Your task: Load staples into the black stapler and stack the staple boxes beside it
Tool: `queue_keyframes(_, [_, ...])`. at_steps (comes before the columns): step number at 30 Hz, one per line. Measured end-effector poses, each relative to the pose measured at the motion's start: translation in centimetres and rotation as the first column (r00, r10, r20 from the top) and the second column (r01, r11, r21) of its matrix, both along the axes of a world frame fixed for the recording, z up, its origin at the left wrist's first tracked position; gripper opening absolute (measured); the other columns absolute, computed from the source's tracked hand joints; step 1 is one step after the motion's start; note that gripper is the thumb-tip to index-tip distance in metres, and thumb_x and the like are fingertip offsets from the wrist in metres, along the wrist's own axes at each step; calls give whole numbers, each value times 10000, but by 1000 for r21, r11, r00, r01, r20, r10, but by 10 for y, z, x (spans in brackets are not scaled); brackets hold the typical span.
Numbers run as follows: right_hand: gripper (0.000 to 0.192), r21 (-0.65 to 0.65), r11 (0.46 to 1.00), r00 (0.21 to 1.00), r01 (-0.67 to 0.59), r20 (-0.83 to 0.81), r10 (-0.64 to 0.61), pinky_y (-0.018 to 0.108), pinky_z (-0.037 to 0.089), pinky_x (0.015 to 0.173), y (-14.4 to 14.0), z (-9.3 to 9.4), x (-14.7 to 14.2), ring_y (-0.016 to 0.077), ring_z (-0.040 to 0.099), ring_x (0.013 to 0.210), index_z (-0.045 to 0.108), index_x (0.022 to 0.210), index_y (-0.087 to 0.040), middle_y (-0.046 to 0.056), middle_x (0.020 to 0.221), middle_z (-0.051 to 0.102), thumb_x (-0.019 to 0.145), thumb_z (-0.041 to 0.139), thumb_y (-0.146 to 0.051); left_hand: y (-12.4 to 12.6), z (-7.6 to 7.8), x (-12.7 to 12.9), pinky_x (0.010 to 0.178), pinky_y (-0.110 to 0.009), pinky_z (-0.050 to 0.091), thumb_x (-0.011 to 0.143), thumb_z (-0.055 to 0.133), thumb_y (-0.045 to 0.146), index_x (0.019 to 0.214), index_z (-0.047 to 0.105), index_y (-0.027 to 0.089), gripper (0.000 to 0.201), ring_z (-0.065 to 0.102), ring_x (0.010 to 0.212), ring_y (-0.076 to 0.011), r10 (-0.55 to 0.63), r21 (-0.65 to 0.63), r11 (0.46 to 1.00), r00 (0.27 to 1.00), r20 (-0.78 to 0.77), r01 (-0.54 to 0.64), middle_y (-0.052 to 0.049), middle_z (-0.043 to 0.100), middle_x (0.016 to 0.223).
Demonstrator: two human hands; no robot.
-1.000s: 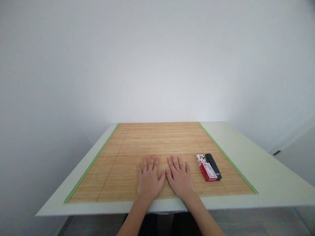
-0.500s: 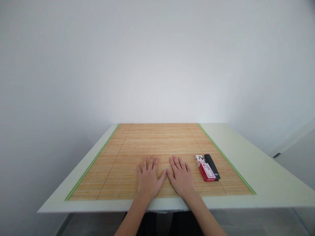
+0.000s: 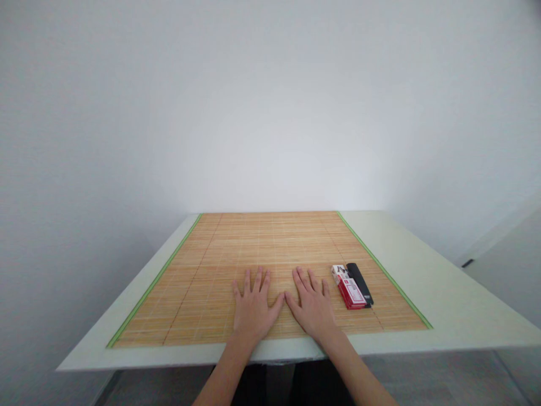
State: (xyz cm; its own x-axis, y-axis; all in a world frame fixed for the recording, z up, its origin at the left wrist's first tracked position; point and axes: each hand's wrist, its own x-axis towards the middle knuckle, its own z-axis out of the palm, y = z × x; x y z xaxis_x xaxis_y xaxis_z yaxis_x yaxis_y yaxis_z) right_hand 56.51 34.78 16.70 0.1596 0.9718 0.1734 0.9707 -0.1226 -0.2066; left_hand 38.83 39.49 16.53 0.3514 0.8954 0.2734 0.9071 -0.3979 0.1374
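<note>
Your left hand lay flat near the middle of the near edge of the bamboo mat, palm down, its fingers fanned wide and gripping nothing. Your right hand lay beside it in the same way, also gripping nothing, with its fingers set a little closer together and the little finger standing apart. Your thumbs pointed inward and their tips met or nearly met; you could not tell which from this angle.

The small things lay together on the mat, towards its near right corner, just beyond the fingers of your right hand but apart from them. A red-and-white box sat closest to the near edge. A white box lay behind it, touching it or partly under it. A long black object, perhaps a stapler, lay along the side of the pair facing the mat's right edge, its near end partly hidden. The mat itself lay on a pale table, whose far edge met the wall.

As for progress, you had nothing taken up, and both boxes looked closed, though they were too small to be sure. With your hands at rest, the handling seemed either unstarted or finished; which of these it was, or what was left, you could not tell.
</note>
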Motion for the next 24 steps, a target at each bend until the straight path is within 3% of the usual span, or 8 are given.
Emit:
queue_keyframes(6, [683,4,1000,1000,18,-9,-18,636,1,1239,0,-1,-3,362,57,1587,210,1645,-332,-28,1705,211,1029,384,-572,1,0,0,1218,-715,10,973,353,709,1603,350,331,734,89,1581,-412,5,-13,1000,999,34,-5,-31,228,1710])
queue_keyframes(24, [679,72,997,999,-1,-46,4,662,31,1231,0,-7,0,381,113,1576,261,1636,-311,-20,1692,251,1023,413,-558,2,-1,0,1218,-711,29,966,434,681,1591,374,330,720,113,1579,-407,-8,-8,1000,995,98,9,-55,271,1697])
